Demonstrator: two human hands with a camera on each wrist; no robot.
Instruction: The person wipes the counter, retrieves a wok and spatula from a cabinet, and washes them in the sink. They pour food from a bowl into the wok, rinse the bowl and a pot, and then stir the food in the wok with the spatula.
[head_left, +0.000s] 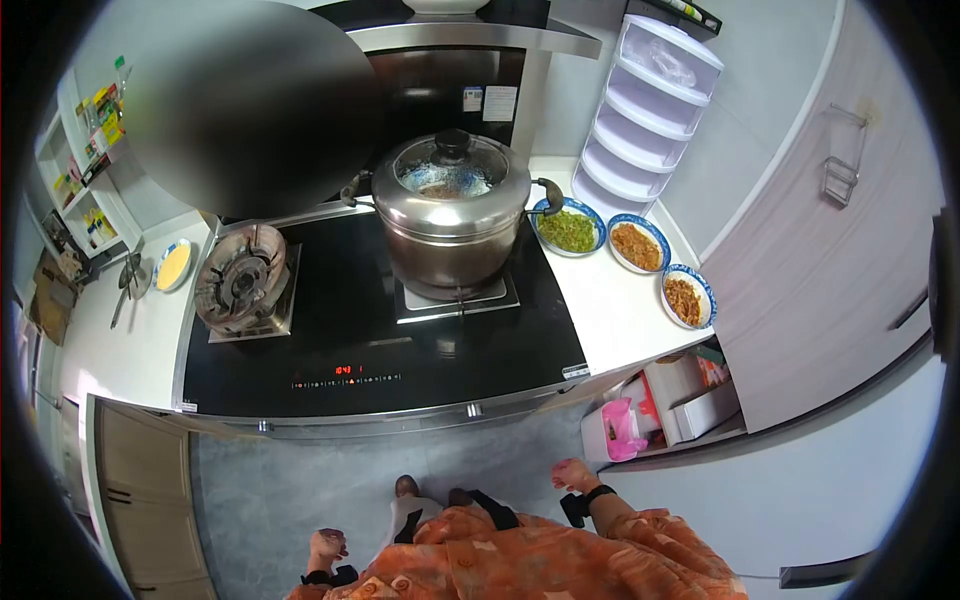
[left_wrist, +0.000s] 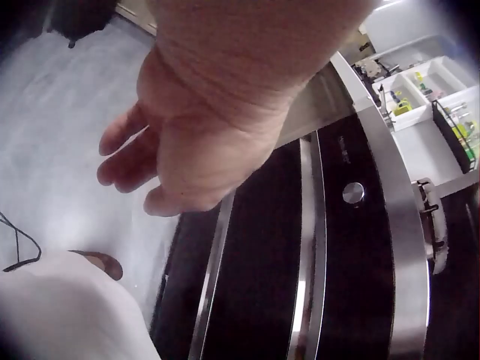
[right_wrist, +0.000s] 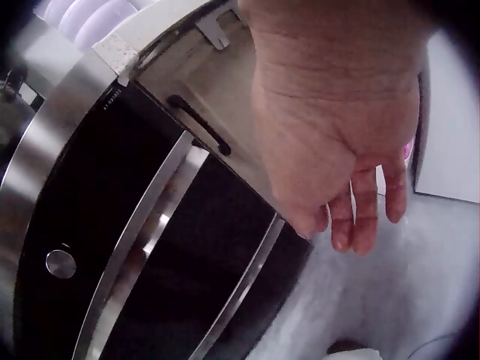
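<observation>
Both hands hang low beside the person's body, in front of the stove, and hold nothing. The left hand (head_left: pixel 328 546) has loosely bent fingers; in the left wrist view this hand (left_wrist: pixel 202 142) hangs in front of the dark oven front. On the other side the right hand (head_left: pixel 572 474) hangs relaxed; its fingers (right_wrist: pixel 364 210) point down toward the floor in the right wrist view. A large steel pot (head_left: pixel 450 240) with a glass lid (head_left: pixel 452 172) stands on the right burner. The left burner (head_left: pixel 243 283) carries a round metal ring with no pot.
Right of the stove are bowls of chopped green food (head_left: pixel 568 230), brown crumbs (head_left: pixel 638 246) and brown pieces (head_left: pixel 684 300). A bowl of yellow food (head_left: pixel 173 265) and a ladle (head_left: pixel 124 285) lie on the left counter. Below right stands an open cabinet with a bin (head_left: pixel 598 436).
</observation>
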